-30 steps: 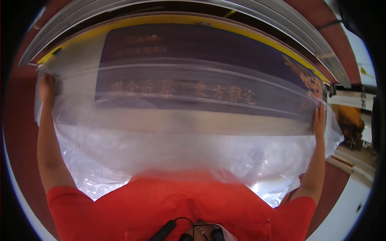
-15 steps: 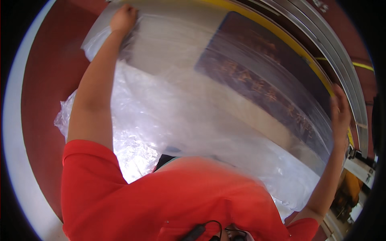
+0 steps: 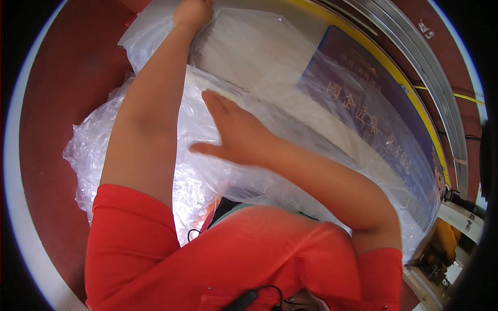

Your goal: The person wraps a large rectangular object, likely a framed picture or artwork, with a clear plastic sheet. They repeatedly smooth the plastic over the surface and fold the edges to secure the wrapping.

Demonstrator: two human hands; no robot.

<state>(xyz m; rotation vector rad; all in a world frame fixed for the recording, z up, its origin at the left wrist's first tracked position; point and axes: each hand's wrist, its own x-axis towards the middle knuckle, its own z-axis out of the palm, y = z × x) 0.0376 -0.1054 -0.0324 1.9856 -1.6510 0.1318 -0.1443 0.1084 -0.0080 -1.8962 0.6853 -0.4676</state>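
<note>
A large flat board (image 3: pixel 233 54) lies in front of me, beige with a dark blue printed panel (image 3: pixel 337 62) bearing gold lettering and a yellow strip along its far edge. Clear plastic film (image 3: pixel 207 179) covers much of it and bunches in wrinkled folds toward my body and the left. At the board's far left, my left hand (image 3: pixel 194 13) is closed on the film, its fingertips partly cut off by the picture's top. Over the film in the middle hovers my right hand (image 3: pixel 241 129), fingers stretched out and thumb apart, holding nothing.
Metal rails (image 3: pixel 438 67) run along the board's far right side. Dark red floor (image 3: pixel 62 98) borders the film on the left. At lower right stands a pale-framed unit (image 3: pixel 461 223) with a yellow item (image 3: pixel 447 238) inside. A yellow line crosses the floor beyond the rails.
My right hand has left the board's right edge and swung leftward over the middle. My left hand has shifted slightly right and farther away. The film now looks looser and more wrinkled.
</note>
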